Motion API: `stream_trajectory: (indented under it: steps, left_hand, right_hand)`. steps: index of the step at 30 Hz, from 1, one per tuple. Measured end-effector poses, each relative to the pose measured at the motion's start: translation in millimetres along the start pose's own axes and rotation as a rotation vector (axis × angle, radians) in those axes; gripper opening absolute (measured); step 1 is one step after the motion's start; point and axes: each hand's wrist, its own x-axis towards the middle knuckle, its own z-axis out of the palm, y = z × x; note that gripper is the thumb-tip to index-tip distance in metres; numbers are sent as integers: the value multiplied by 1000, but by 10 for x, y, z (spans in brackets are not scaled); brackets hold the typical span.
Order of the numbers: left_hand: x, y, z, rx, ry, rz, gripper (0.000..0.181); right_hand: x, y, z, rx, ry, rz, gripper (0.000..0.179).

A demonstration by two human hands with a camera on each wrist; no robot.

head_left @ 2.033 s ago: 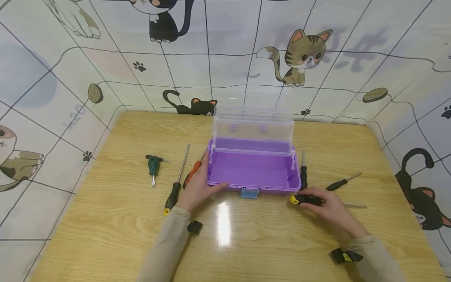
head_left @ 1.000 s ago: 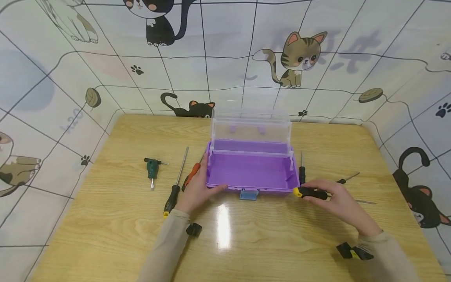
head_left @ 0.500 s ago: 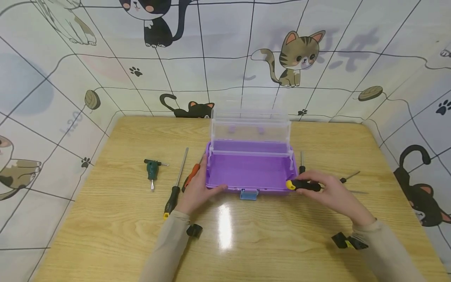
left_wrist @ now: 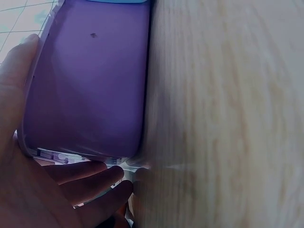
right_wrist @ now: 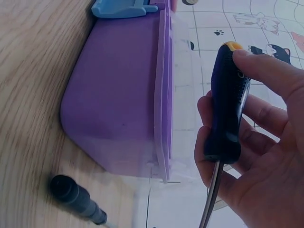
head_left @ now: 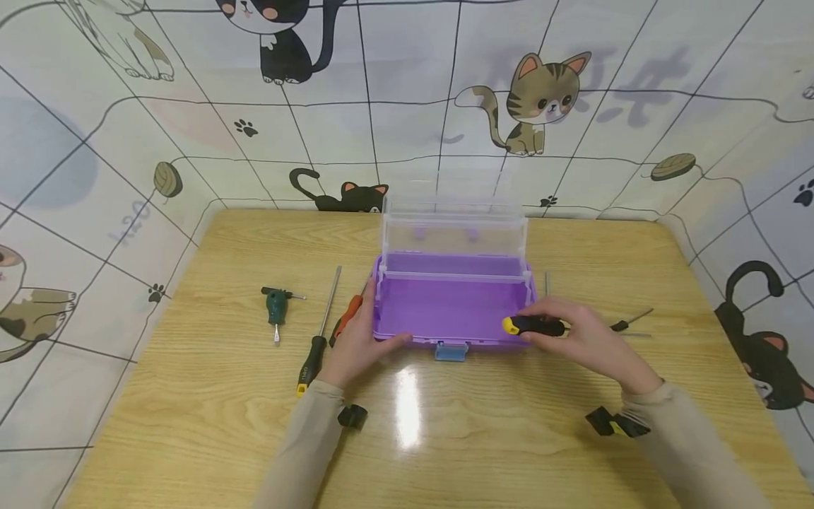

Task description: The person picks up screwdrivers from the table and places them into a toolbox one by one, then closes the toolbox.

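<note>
A purple plastic toolbox [head_left: 454,311] stands on the table with its clear lid [head_left: 454,233] raised. At its left front corner my left hand [head_left: 356,339] grips it, thumb along the front rim, fingers round the left side. My right hand [head_left: 585,336] holds a screwdriver [right_wrist: 225,104] by its black handle with a yellow end. In the head view that handle overlaps the box's right front corner, its yellow end pointing left over the inside. The metal shaft points right, partly hidden behind the hand. In the head view, nothing lies on the box's purple floor.
Left of the box lie a green-handled screwdriver [head_left: 276,305], a long black-and-yellow screwdriver [head_left: 311,364] and a red-handled tool [head_left: 350,311], partly hidden by the hand. On the right are a black screwdriver [right_wrist: 76,197] and another small one [head_left: 620,325]. A cat-patterned covering [head_left: 420,120] surrounds the table [head_left: 210,424].
My right hand has lifted the screwdriver and carried it left and away from me, from in front of the box to over its right front rim. My left hand stays at the box's corner.
</note>
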Motion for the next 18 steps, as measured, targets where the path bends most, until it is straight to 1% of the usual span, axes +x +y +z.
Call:
stream_trajectory:
  steps: [4, 7, 15, 18]
  left_hand:
    - [1, 8, -3, -2, -11, -14, 121]
    - [-4, 18, -11, -9, -16, -20, 121]
    - [-21, 31, -24, -18, -21, -24, 120]
    - [-19, 37, -27, -24, -20, -16, 120]
  right_hand:
    - [55, -15, 26, 0, -4, -17, 28]
    - [90, -32, 37, 23, -15, -26, 27]
    - [215, -89, 85, 79, -35, -57, 26]
    - [264, -115, 105, 97, -52, -75, 25]
